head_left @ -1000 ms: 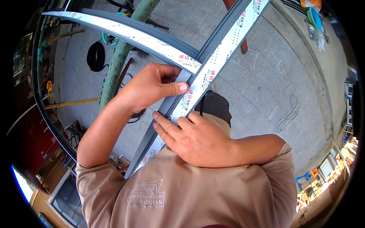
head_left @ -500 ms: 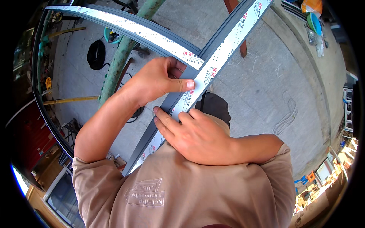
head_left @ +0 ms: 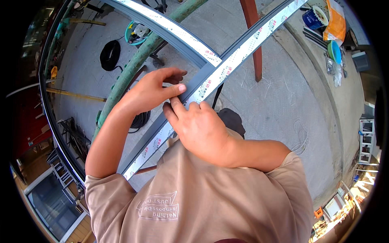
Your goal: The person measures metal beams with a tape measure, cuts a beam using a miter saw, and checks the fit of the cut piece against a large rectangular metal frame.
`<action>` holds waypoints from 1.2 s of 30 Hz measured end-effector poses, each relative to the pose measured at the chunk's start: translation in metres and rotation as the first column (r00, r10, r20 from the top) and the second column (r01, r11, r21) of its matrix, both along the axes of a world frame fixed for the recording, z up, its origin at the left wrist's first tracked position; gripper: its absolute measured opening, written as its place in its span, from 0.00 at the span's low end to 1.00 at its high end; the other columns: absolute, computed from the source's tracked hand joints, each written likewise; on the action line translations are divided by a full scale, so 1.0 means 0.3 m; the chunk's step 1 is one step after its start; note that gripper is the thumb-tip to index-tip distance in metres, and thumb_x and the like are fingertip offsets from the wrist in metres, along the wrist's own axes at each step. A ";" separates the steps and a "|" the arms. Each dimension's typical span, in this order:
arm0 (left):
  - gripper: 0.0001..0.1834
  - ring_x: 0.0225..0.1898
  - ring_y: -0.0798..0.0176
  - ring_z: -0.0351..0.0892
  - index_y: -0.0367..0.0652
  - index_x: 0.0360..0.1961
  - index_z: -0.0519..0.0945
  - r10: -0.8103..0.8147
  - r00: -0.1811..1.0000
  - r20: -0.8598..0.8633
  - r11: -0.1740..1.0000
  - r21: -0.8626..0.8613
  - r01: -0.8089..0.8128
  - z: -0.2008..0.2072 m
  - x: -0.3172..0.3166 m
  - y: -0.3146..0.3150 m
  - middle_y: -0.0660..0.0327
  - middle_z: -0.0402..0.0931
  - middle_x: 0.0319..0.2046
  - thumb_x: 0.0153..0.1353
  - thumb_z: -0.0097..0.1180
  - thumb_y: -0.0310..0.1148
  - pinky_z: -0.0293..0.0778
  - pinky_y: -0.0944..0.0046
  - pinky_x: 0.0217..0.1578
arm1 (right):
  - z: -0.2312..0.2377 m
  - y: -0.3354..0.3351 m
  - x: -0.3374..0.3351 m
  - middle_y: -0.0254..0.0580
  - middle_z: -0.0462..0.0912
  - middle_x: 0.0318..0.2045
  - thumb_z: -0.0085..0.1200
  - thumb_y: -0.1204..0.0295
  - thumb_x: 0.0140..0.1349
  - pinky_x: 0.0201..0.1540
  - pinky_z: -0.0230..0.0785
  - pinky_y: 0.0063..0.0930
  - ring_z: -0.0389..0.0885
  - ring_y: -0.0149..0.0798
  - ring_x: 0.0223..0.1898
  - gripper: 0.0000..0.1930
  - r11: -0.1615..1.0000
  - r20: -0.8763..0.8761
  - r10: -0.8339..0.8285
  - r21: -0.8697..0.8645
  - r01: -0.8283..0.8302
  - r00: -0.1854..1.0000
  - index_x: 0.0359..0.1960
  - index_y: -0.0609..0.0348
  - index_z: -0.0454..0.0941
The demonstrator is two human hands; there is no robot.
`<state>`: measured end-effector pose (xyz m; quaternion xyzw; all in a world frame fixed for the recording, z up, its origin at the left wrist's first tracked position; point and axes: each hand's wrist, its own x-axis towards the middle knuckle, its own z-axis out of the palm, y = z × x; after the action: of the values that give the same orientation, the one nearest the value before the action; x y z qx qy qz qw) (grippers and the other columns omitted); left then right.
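A dark grey metal frame with white printed protective film (head_left: 233, 62) runs diagonally in front of my body. A second film-covered bar (head_left: 178, 32) meets it in a T joint. My left hand (head_left: 152, 91) is open beside the long bar, just below the joint, its thumb and fingers apart and the thumb tip close to the bar's edge. My right hand (head_left: 204, 127) lies across the bar below it, two fingers reaching over to the far edge and the others bent. Its thumb is hidden. The right fingertips nearly meet the left thumb.
Under the frame slants a green pipe (head_left: 139, 56), with a teal basin (head_left: 135, 33) and black coil (head_left: 110, 55) beyond. A reddish-brown leg (head_left: 255, 48) stands past the bar. At right are a blue bucket (head_left: 315, 18), orange sack (head_left: 334, 22) and white ladder (head_left: 366, 139).
My left hand has come off the bar near the joint and moved slightly left, its thumb lifted from the film. My right hand has shifted slightly up, still on the bar. The view has turned slightly.
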<state>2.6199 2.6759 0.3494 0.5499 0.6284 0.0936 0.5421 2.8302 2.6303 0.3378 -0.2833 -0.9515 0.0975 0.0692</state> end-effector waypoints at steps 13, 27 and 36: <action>0.47 0.56 0.40 0.82 0.39 0.67 0.75 0.292 0.581 -0.760 0.941 0.118 -0.318 0.130 -0.112 -1.047 0.46 0.83 0.53 0.46 0.83 0.40 0.77 0.45 0.59 | 0.010 0.023 -0.010 0.49 0.80 0.64 0.74 0.63 0.57 0.42 0.79 0.38 0.88 0.44 0.39 0.34 0.988 -0.091 0.099 -0.107 -0.109 0.991 0.65 0.59 0.78; 0.28 0.53 0.52 0.80 0.42 0.53 0.82 0.642 0.555 -0.528 0.706 0.690 -0.160 -0.103 -0.269 -1.443 0.58 0.81 0.46 0.47 0.74 0.31 0.74 0.52 0.56 | -0.005 -0.071 -0.047 0.49 0.73 0.74 0.70 0.74 0.60 0.63 0.76 0.44 0.77 0.59 0.69 0.39 0.996 0.050 0.095 -0.003 -0.094 0.994 0.74 0.51 0.69; 0.27 0.49 0.50 0.82 0.42 0.46 0.85 0.806 0.301 -0.509 0.580 0.781 -0.232 -0.148 -0.636 -2.100 0.57 0.83 0.43 0.43 0.79 0.38 0.75 0.51 0.55 | -0.028 -0.090 -0.066 0.51 0.75 0.72 0.63 0.80 0.62 0.72 0.65 0.41 0.73 0.55 0.73 0.38 0.997 0.089 -0.077 -0.019 0.079 0.993 0.76 0.54 0.67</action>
<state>2.4292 2.0459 0.3049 0.4014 0.8927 0.1832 -0.0923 2.8104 2.6033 0.3294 -0.3248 -0.9408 0.0927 0.0278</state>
